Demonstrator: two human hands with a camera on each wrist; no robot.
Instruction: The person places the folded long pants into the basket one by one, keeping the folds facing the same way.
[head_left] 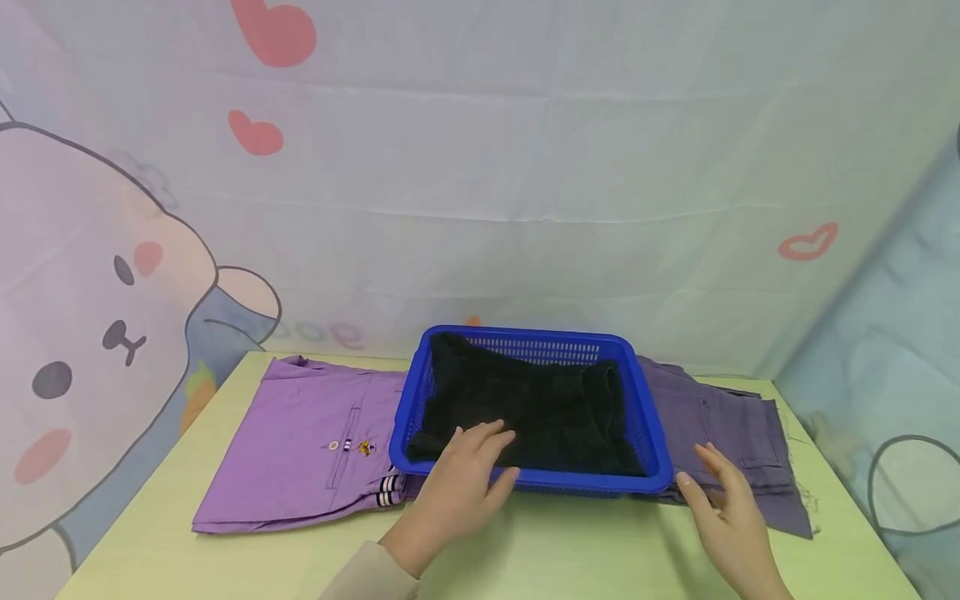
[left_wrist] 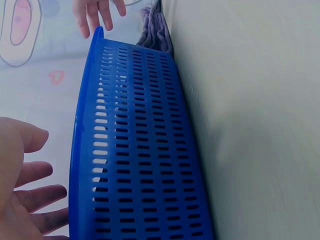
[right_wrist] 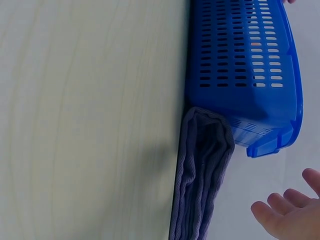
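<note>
A blue plastic basket (head_left: pixel 570 481) with slotted walls stands in the middle of the table, holding a folded black garment (head_left: pixel 525 400). My left hand (head_left: pixel 461 483) reaches over the basket's front rim, fingers extended above the black cloth and thumb spread apart. In the left wrist view, those fingers (left_wrist: pixel 42 197) stand beside the rim with nothing gripped. My right hand (head_left: pixel 727 517) hovers off the basket's front right corner, fingers loosely spread. From the right wrist, this hand (right_wrist: pixel 295 212) appears apart from the basket (right_wrist: pixel 240 95).
Folded lilac trousers (head_left: pixel 300 458) with striped trim lie left of the basket. On the right is a folded grey-purple denim garment (head_left: pixel 738 433) with frayed edges, partly hidden by the basket. A printed cloth backdrop (head_left: pixel 525 167) hangs behind the pale table (head_left: pixel 540 558).
</note>
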